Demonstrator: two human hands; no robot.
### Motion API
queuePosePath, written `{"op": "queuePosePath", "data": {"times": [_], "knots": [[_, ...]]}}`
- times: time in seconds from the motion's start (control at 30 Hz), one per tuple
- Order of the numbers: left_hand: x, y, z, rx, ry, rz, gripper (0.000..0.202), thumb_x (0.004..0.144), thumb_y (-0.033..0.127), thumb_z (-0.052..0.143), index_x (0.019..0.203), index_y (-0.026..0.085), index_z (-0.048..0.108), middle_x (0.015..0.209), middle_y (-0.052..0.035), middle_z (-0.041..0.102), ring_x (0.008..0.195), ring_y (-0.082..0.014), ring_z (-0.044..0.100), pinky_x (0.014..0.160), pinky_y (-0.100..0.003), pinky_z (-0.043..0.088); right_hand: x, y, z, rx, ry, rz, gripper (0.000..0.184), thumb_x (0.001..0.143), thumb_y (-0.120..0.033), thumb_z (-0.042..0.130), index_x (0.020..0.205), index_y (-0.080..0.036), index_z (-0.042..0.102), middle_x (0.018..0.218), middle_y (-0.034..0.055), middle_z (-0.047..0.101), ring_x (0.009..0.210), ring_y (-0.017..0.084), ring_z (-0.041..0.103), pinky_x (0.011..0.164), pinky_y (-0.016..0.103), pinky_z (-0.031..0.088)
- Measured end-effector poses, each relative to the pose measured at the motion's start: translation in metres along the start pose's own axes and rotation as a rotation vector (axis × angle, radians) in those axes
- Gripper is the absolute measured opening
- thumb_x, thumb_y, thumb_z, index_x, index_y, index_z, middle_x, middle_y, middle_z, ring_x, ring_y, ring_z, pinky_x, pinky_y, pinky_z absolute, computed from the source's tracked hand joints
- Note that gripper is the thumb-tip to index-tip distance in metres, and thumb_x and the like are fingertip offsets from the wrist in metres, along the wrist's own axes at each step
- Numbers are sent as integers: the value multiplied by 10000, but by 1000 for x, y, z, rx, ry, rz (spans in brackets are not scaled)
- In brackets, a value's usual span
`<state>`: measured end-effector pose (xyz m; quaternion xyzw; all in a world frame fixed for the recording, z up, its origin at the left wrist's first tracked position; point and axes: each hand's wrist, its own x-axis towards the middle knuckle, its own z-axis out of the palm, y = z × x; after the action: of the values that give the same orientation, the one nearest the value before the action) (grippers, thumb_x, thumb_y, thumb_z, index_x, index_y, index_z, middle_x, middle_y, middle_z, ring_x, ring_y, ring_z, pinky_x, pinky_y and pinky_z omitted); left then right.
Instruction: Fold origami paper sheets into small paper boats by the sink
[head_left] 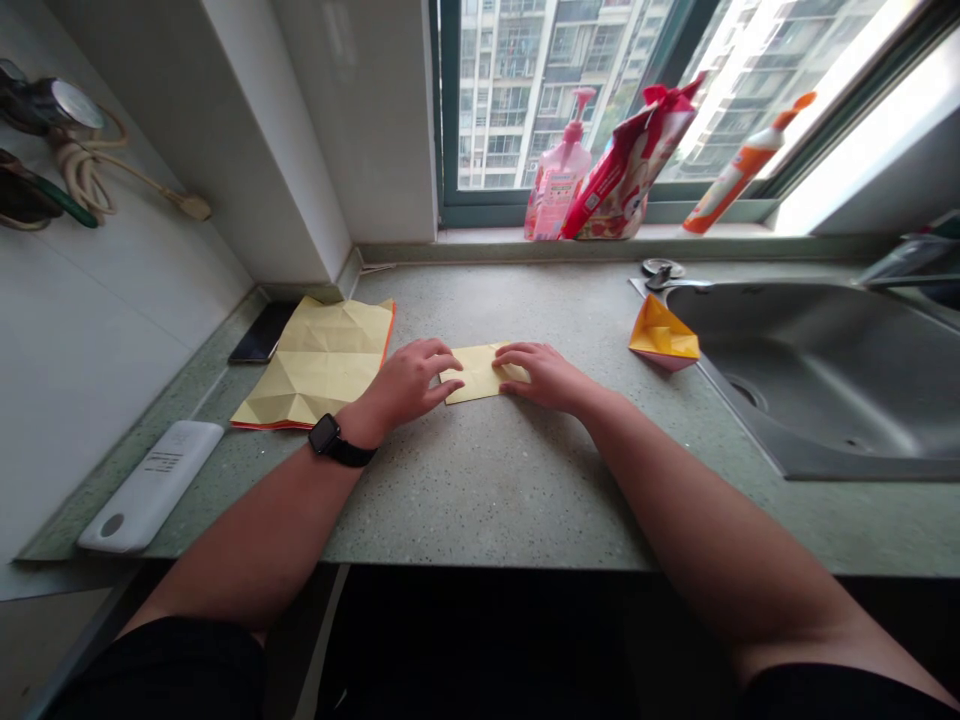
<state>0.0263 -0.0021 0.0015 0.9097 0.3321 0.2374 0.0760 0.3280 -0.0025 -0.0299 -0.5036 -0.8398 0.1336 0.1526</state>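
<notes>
A small folded sheet of pale yellow paper (480, 375) lies flat on the counter in front of me. My left hand (412, 380), with a black watch at the wrist, holds its left end, fingertips and thumb curled over the paper. At the other end my right hand (544, 375) holds it down, fingers near the far edge and thumb near the close edge. Left of my hands are larger creased yellow sheets (322, 350) with an orange edge showing underneath. A folded orange paper shape (661, 335) stands to the right, near the sink.
A steel sink (840, 370) is set into the right of the speckled counter (480, 500). At the left lie a dark phone (262, 332) and a white power bank (154, 485). A pink pump bottle (559, 185), a red bag (634, 165) and an orange-white bottle (739, 175) stand on the sill.
</notes>
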Motion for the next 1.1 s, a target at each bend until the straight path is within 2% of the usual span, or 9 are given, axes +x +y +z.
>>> {"op": "queuePosePath", "data": {"times": [0.07, 0.2, 0.37, 0.57, 0.67, 0.83, 0.93, 1.03, 1.1], "knots": [[0, -2, 9, 20, -45, -14, 272, 1012, 364, 759, 1225, 198, 790, 1342, -136, 720, 1237, -310, 668, 1105, -490, 533, 0, 2, 1, 7, 7, -13, 333, 947, -366, 823, 1272, -302, 786, 1520, 94, 700, 1423, 362, 618, 1236, 652, 434], [-1, -8, 15, 14, -170, -49, 321, 994, 395, 790, 1267, 228, 769, 1379, -121, 709, 1283, -318, 659, 1141, -508, 517, 1, 7, 1, 33, 2, -38, 348, 959, -368, 811, 1303, -326, 783, 1521, 79, 701, 1437, 353, 609, 1246, 645, 435], [-1, -11, 14, 9, -187, -81, 341, 990, 419, 790, 1278, 240, 756, 1400, -116, 698, 1325, -325, 635, 1173, -522, 483, -2, 20, -4, 70, -36, -91, 477, 943, -360, 813, 1415, -359, 742, 1589, 63, 651, 1518, 333, 545, 1290, 610, 413], [-2, -14, 17, 6, -177, -78, 338, 987, 432, 787, 1273, 257, 747, 1408, -105, 691, 1325, -314, 629, 1176, -514, 469, -9, 41, -15, -2, -49, 101, 758, 885, -454, 859, 1594, -405, 596, 1769, 71, 447, 1655, 433, 345, 1309, 748, 313], [-2, -15, 18, 5, -177, -77, 336, 985, 435, 788, 1267, 257, 745, 1406, -106, 691, 1325, -318, 630, 1171, -519, 475, -11, 47, -17, -25, -77, 170, 820, 880, -490, 858, 1634, -414, 544, 1800, 69, 395, 1671, 451, 302, 1306, 776, 290], [-2, -14, 16, -4, -171, -68, 351, 979, 411, 794, 1274, 231, 729, 1405, -120, 692, 1327, -326, 634, 1170, -525, 497, -11, 46, -17, -31, -75, 163, 845, 873, -494, 860, 1648, -421, 531, 1797, 73, 401, 1665, 451, 319, 1314, 749, 303], [-1, -15, 14, -18, -104, -71, 351, 1021, 368, 727, 1327, 200, 696, 1380, -128, 697, 1303, -304, 647, 1170, -486, 516, -11, 39, -20, -26, -78, 157, 840, 857, -476, 884, 1630, -432, 556, 1831, 55, 332, 1685, 450, 268, 1330, 708, 305], [-1, -18, 15, 67, -1, -165, 406, 1052, 353, 657, 1405, 153, 654, 1377, -158, 682, 1312, -315, 635, 1192, -491, 506, -11, 33, -25, -27, -112, 164, 681, 865, -461, 890, 1512, -425, 682, 1841, 36, 307, 1690, 457, 247, 1339, 695, 294], [-1, -20, 16, 156, 8, -268, 441, 1050, 379, 651, 1404, 116, 661, 1369, -188, 676, 1305, -353, 630, 1184, -527, 506, -11, 30, -28, -19, -135, 177, 604, 875, -470, 887, 1456, -422, 727, 1836, 32, 319, 1688, 461, 251, 1336, 699, 297]]}}
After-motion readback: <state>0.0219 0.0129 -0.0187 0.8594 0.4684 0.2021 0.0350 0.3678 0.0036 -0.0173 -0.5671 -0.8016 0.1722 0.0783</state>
